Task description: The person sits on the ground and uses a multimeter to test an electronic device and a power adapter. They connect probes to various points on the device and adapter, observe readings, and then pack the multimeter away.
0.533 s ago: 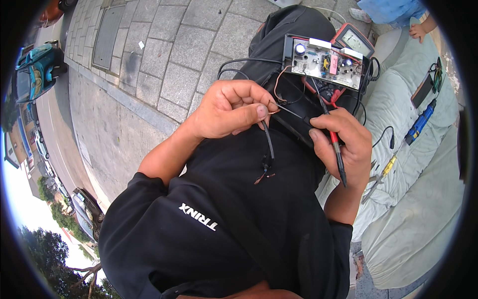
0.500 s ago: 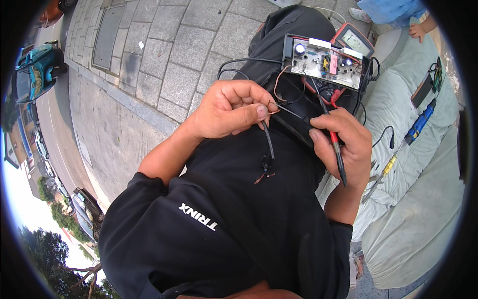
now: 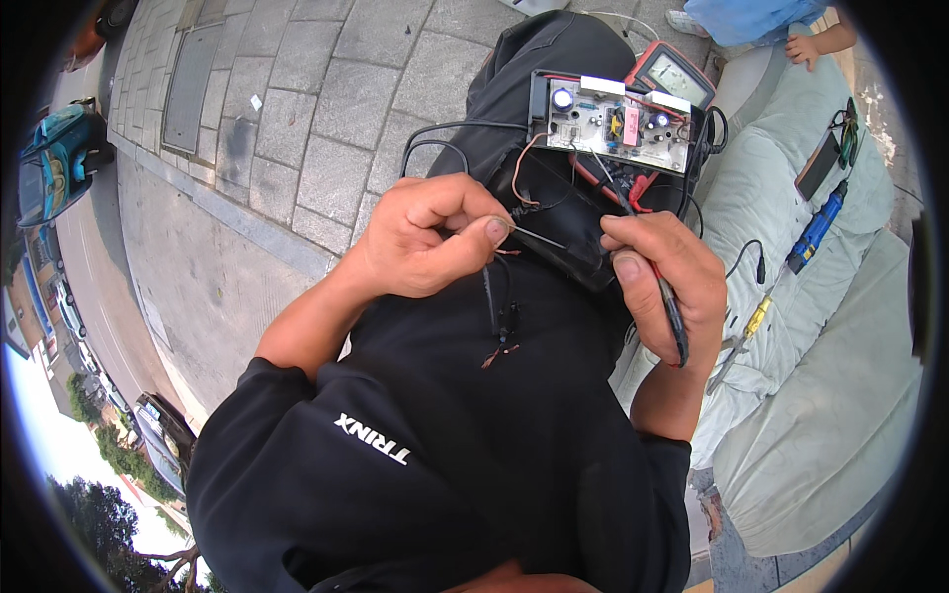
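Note:
My left hand [image 3: 435,232] is closed in a pinch on a thin wire at its fingertips. Bared copper strands show just below the thumb, and a black cable [image 3: 489,296] hangs under the hand, its frayed copper ends against my dark shirt. My right hand [image 3: 672,277] is closed around a pen-like test probe [image 3: 670,308] with a red and black handle, which slants up toward the circuit board [image 3: 613,128]. A second slim metal probe tip [image 3: 539,236] runs between the hands and meets the left fingertips. The board sits in a black case on my lap.
Behind the board lies a red multimeter [image 3: 672,77]. A pale green cloth [image 3: 771,395] at right bears a blue screwdriver-like tool [image 3: 819,229], a yellow-handled tool [image 3: 758,316] and a dark phone-like slab [image 3: 819,168]. Another person's hand [image 3: 803,49] rests at the cloth's far end.
The whole view has shifted slightly, moving the board and lap leftward in the picture. Both hands keep their grips, and the probe tip still meets the left fingertips.

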`<state>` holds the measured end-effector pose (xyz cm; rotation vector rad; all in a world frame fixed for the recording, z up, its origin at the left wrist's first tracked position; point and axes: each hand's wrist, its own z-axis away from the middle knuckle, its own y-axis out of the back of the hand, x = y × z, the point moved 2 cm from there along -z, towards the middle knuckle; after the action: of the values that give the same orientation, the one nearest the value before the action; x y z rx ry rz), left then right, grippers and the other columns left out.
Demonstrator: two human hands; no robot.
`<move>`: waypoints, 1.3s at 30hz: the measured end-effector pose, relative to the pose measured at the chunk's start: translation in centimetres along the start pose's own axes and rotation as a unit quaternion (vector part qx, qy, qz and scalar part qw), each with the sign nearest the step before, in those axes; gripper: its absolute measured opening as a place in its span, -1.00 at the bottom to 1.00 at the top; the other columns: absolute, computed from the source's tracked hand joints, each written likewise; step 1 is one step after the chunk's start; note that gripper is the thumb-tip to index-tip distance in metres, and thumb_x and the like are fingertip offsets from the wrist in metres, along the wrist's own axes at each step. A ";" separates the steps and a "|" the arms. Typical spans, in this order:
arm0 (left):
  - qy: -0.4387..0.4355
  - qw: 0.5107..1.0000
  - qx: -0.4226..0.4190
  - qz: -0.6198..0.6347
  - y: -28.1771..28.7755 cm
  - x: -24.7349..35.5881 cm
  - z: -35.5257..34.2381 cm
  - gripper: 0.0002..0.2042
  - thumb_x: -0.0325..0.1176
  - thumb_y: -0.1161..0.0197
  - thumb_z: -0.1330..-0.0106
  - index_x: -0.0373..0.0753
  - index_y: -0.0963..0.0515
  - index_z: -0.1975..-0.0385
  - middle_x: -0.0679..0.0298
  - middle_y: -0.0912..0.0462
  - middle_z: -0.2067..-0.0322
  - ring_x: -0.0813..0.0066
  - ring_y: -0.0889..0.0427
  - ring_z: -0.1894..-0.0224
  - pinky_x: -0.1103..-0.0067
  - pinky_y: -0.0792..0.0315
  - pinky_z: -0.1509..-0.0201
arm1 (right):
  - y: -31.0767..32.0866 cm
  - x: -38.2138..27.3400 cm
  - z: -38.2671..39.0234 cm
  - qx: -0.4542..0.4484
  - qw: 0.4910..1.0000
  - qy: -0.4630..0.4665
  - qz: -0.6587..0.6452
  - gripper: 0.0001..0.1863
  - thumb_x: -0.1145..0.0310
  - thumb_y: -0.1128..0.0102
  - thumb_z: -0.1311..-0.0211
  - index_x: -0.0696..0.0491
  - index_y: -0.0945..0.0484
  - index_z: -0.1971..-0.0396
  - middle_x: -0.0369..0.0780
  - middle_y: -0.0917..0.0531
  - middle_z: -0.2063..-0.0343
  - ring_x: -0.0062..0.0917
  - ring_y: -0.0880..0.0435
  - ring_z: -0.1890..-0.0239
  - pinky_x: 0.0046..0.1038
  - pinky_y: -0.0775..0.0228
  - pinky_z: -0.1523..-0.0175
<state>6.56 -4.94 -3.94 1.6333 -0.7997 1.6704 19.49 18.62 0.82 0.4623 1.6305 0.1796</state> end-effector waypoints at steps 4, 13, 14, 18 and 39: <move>0.003 1.000 -0.010 -0.010 -0.1 -0.4 0.0 -0.93 -0.51 -0.31 -0.40 -0.32 -0.63 0.35 0.41 -0.61 0.66 0.79 -0.48 0.63 0.69 -0.29 0.55 | 0.8 -0.8 -1.0 0.037 0.998 -0.049 0.033 -0.70 0.52 -0.20 -0.32 0.19 -0.72 -0.02 -0.13 -0.69 0.33 -0.47 -0.67 0.31 -0.52 -0.44 0.17; 0.001 0.999 -0.043 -0.022 0.3 -0.3 -0.2 -0.94 -0.57 -0.28 -0.38 -0.37 -0.63 0.36 0.27 -0.67 0.58 0.59 -0.65 0.56 0.62 -0.43 0.48 | -1.0 0.8 -2.2 0.060 0.995 -0.063 0.047 -0.73 0.60 -0.35 -0.12 0.17 -0.70 0.14 -0.23 -0.62 0.45 -0.54 -0.60 0.46 -0.55 -0.43 0.29; -0.001 0.999 -0.040 -0.018 0.3 -0.3 -0.2 -0.94 -0.56 -0.28 -0.38 -0.36 -0.63 0.36 0.27 -0.67 0.59 0.59 -0.65 0.56 0.61 -0.43 0.48 | -0.9 0.6 -2.4 0.041 0.995 -0.066 0.060 -0.74 0.60 -0.35 -0.12 0.16 -0.71 0.15 -0.23 -0.61 0.46 -0.53 -0.59 0.47 -0.55 -0.43 0.29; 0.000 0.999 -0.041 -0.008 0.4 -0.4 -0.2 -0.94 -0.55 -0.29 -0.38 -0.35 -0.63 0.36 0.27 -0.66 0.59 0.58 -0.63 0.57 0.59 -0.41 0.49 | -0.9 0.8 -2.8 0.030 0.994 -0.067 0.077 -0.75 0.60 -0.34 -0.12 0.16 -0.70 0.16 -0.23 -0.60 0.47 -0.53 -0.59 0.48 -0.54 -0.43 0.30; -0.011 0.999 -0.035 -0.004 0.8 -0.6 -0.5 -0.94 -0.54 -0.33 -0.35 -0.33 -0.65 0.39 0.28 -0.74 0.50 0.63 -0.66 0.55 0.66 -0.47 0.47 | -1.0 1.1 -3.3 0.024 0.994 -0.074 0.075 -0.78 0.57 -0.32 -0.16 0.16 -0.69 0.17 -0.17 -0.67 0.41 -0.42 -0.66 0.44 -0.47 -0.49 0.25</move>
<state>5.58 -5.06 -4.51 1.6077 -0.8522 1.6027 16.05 18.65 -0.22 0.6208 1.4586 0.2137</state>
